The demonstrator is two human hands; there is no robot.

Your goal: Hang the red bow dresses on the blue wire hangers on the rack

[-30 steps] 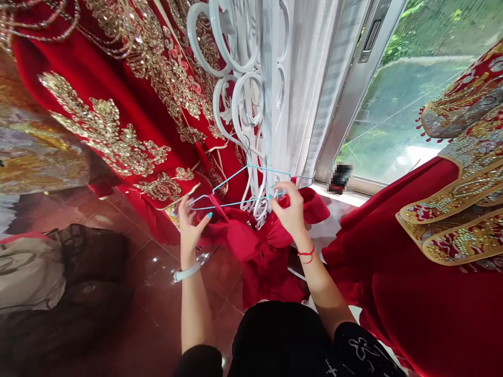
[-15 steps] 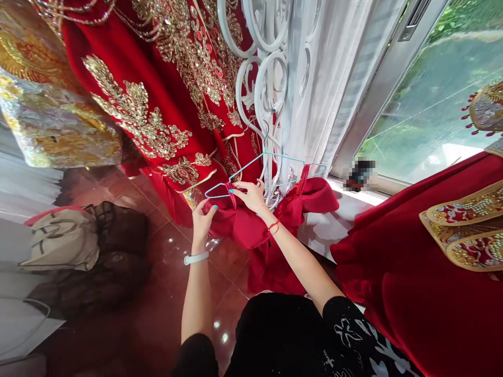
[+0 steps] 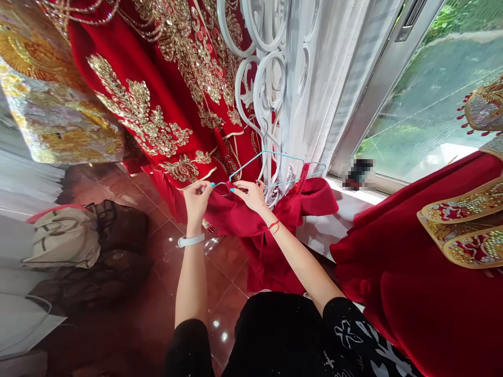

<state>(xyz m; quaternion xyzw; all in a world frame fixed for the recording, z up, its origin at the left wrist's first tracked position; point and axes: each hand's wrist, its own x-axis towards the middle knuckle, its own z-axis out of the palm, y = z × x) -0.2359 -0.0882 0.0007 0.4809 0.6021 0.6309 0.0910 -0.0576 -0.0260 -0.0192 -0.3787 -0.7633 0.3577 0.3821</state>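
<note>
A light blue wire hanger hangs from a white scrolled metal rack, with a plain red garment draped from it. The garment's right strap is looped over the hanger's right end. My left hand, with a white wristband, pinches the hanger's left tip and the red strap there. My right hand, with a red string on the wrist, is closed on the red fabric just beside it. The two hands nearly touch.
A red gown with gold embroidery hangs at the back left. Another red embroidered gown fills the right. White curtain and a window frame stand behind. A beige bag and dark netting lie on the red tiled floor.
My right hand left the hanger's right end, where the strap now sits, and crossed to the left end. My left hand rose to pinch the left tip.
</note>
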